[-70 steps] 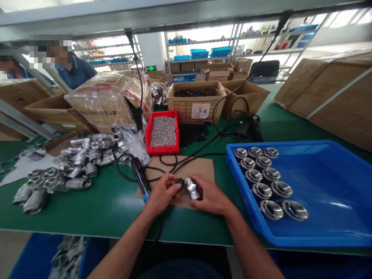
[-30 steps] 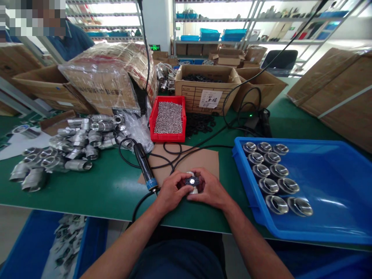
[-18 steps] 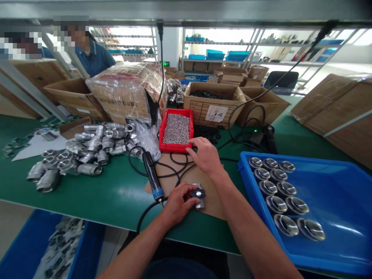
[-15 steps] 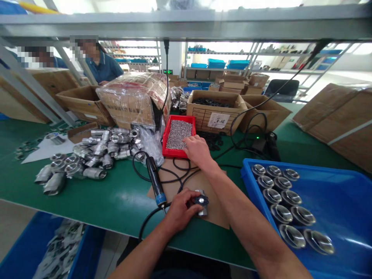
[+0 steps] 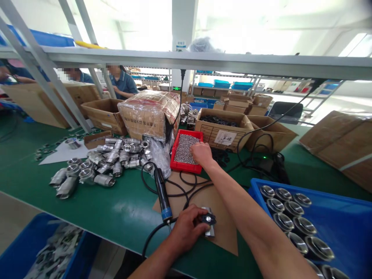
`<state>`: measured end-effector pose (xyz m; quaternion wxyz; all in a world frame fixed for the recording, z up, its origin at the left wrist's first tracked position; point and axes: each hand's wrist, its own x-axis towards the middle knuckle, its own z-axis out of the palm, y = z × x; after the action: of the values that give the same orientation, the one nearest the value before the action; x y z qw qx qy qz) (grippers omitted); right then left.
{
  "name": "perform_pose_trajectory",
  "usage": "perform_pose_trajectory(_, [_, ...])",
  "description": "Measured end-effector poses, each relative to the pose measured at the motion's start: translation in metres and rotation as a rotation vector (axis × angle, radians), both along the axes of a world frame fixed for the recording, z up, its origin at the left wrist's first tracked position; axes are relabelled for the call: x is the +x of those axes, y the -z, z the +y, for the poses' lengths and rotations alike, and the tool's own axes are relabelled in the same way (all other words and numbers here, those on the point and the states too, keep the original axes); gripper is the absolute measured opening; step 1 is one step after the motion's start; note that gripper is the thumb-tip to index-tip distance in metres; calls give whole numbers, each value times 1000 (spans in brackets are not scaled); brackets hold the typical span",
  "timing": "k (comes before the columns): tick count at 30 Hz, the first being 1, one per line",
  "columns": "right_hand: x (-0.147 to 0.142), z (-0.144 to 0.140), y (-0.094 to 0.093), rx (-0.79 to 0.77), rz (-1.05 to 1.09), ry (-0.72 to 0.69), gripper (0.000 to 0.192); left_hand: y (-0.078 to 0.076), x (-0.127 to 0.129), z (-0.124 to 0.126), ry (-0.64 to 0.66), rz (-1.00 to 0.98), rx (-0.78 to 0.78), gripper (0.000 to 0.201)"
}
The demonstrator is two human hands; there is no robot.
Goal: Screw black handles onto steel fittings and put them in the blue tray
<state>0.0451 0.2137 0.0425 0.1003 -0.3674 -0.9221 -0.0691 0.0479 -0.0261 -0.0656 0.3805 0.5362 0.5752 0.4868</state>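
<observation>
My left hand (image 5: 190,224) is closed around a dark, lobed knob (image 5: 209,219) with a bright metal centre. Under the knob a silvery metal valve body (image 5: 209,232) rests on a brown cardboard sheet (image 5: 225,228). My right hand (image 5: 202,153) reaches into a red bin (image 5: 186,166) filled with tiny metal pieces (image 5: 183,149), too small to name surely. Its fingers are curled together over the right side of the heap; anything between them is hidden. Left of my left hand lies a black electric screwdriver (image 5: 162,195) with a blue band, its bit toward me.
Metal valve bodies (image 5: 116,155) are piled at left. A blue tray (image 5: 343,209) at right holds rows of round metal parts. Cardboard boxes (image 5: 223,133) stand behind the red bin. Cables (image 5: 186,193) cross the cardboard. Co-workers (image 5: 123,83) sit beyond the shelf frame.
The view has tilted up, so the bench sits lower in the picture. My right hand has moved further into the red bin, its fingers more curled. My left hand keeps hold of the knob.
</observation>
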Motion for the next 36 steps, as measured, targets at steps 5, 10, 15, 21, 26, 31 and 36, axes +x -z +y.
perform_pose_trajectory(5, [20,-7,-3,-56,85,23,35,-1,0,0,4,25,5,33])
perform_pose_trajectory(10, [23,-5,-2,-120,167,25,30,1,1,1,13,45,15,32])
perform_pose_trajectory(15, [13,2,-9,-175,338,17,24,0,3,-2,-8,63,12,31])
perform_pose_trajectory(21, [38,-12,-7,-332,606,12,12,1,3,-2,-7,91,45,31])
perform_pose_trajectory(26, [90,-56,19,-608,772,29,18,4,2,-2,-2,88,37,33])
perform_pose_trajectory(31, [143,-109,42,-846,860,81,25,8,0,-1,11,92,40,33])
perform_pose_trajectory(36, [174,-147,52,-974,847,144,22,8,0,0,11,107,49,34])
